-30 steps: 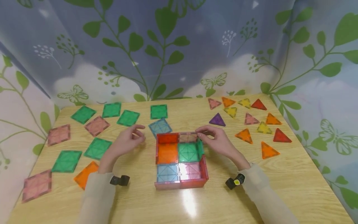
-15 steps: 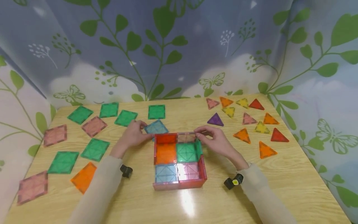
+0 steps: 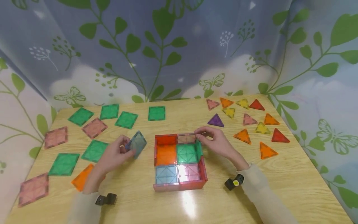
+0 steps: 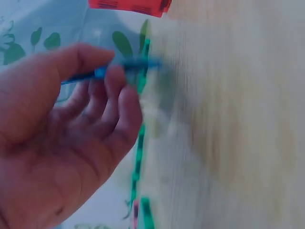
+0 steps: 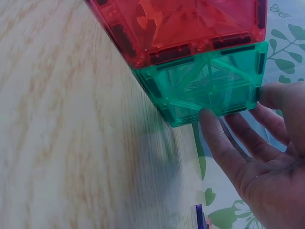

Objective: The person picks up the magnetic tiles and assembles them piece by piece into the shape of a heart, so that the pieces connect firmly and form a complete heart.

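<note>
A shallow open box of magnetic tiles (image 3: pixel 179 179) stands mid-table, with an orange, green, blue and pink floor and red, pink and green walls. My left hand (image 3: pixel 127 148) is raised just left of it and pinches a blue square tile (image 3: pixel 137 143) tilted off the table. In the left wrist view that blue tile (image 4: pixel 126 67) shows edge-on between thumb and fingers (image 4: pixel 116 90). My right hand (image 3: pixel 200 137) grips the box's far right corner, fingers on the green wall tile (image 3: pixel 199 148). The right wrist view shows the green wall tile (image 5: pixel 209 86) under the fingertips (image 5: pixel 209 124), beside a red wall tile (image 5: pixel 181 24).
Loose green, pink and orange square tiles (image 3: pixel 95 150) lie on the left of the wooden table (image 3: pixel 279 186). Several triangle tiles (image 3: pixel 243 135) in orange, red, yellow, pink and purple lie at the right. A leaf-print curtain (image 3: pixel 179 46) closes off the back and sides.
My left hand reached to the blue square tile behind the box, picked it up and drew it back to the left and nearer. The right hand stayed at the box corner.
</note>
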`<action>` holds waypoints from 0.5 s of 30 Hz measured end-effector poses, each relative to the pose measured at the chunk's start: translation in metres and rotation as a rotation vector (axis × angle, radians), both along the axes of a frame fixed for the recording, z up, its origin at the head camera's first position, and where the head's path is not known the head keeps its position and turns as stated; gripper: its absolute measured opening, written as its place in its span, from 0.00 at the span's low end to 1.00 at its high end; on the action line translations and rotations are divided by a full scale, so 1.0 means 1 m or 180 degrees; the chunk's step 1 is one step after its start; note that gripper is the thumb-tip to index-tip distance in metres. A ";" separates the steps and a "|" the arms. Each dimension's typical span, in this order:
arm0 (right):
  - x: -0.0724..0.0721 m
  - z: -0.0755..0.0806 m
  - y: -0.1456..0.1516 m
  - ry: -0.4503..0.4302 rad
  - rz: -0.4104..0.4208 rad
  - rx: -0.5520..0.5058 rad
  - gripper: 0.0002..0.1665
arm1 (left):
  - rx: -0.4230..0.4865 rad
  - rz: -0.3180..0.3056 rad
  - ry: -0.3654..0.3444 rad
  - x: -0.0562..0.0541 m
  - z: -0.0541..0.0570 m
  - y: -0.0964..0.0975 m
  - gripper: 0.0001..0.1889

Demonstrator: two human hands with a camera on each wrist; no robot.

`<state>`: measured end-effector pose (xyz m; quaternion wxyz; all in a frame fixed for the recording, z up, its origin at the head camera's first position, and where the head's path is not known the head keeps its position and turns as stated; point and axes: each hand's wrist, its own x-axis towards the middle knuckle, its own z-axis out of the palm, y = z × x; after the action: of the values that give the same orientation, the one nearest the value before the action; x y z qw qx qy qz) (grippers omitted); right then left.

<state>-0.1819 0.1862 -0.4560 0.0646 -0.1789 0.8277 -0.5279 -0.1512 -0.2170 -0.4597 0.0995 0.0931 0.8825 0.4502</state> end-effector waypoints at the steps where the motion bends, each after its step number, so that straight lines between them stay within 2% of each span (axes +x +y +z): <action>1: 0.000 0.000 0.000 0.0008 0.0003 -0.0001 0.12 | 0.0066 -0.0130 -0.0034 0.007 0.001 -0.003 0.14; 5: -0.001 -0.001 0.000 0.0009 0.0010 0.0016 0.12 | 0.0268 -0.0565 -0.0254 0.032 0.003 -0.016 0.13; 9: -0.001 0.000 -0.001 -0.0004 0.0006 0.0049 0.12 | 0.0413 -0.0858 -0.0475 0.048 0.003 -0.027 0.15; 12: -0.001 0.000 -0.001 0.0017 0.0006 0.0050 0.11 | 0.0546 -0.0944 -0.0612 0.054 0.003 -0.027 0.15; 15: -0.001 -0.001 -0.002 0.0049 0.0011 0.0046 0.11 | 0.0609 -0.0934 -0.0702 0.058 0.003 -0.020 0.15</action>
<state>-0.1832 0.1846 -0.4567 0.0604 -0.1839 0.8317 -0.5204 -0.0928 -0.2367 -0.4570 0.2507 0.1798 0.7964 0.5201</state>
